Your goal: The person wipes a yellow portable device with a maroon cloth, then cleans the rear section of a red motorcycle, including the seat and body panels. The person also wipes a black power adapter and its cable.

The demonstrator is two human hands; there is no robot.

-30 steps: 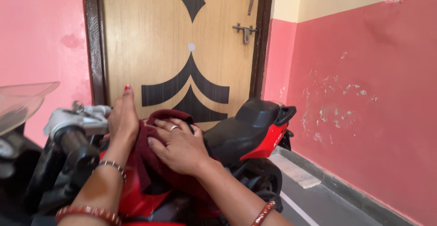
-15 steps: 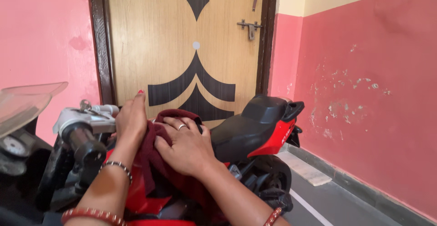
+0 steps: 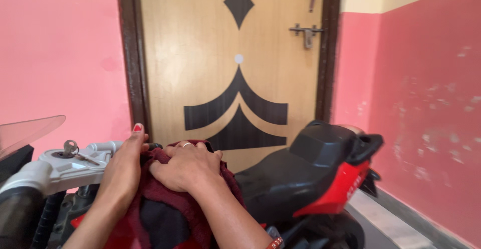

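Maroon cloth (image 3: 193,206), thick and towel-like, lies draped over the front body of a red and black toy ride-on motorcycle (image 3: 320,179), between the handlebar assembly and the seat. The right hand (image 3: 183,169) presses palm-down on the top of the cloth, its fingers curled over the bunched upper edge; a ring shows on one finger, and a red bangle (image 3: 274,242) sits on the forearm at the lower edge of the view. The left hand (image 3: 123,166) stands on its edge just beside the right, against the left side of the cloth, fingers together and extended upward, with a red-painted nail at the tip. Both hands touch the cloth and lie close together; neither is closed in a full grip around it.

Left of the hands, the grey handlebar clamp (image 3: 70,164) carries a key (image 3: 69,148) set in its lock. A clear windscreen (image 3: 27,131) projects at the far left edge. The black seat (image 3: 295,171) extends to the right behind the hands, ending in a raised tail section above red side panels.

Behind the motorcycle stands a closed wooden door (image 3: 200,53) with black inlaid diamond and arch shapes and a metal latch (image 3: 306,32) near its right edge. Pink walls (image 3: 60,58) flank the door on both sides.
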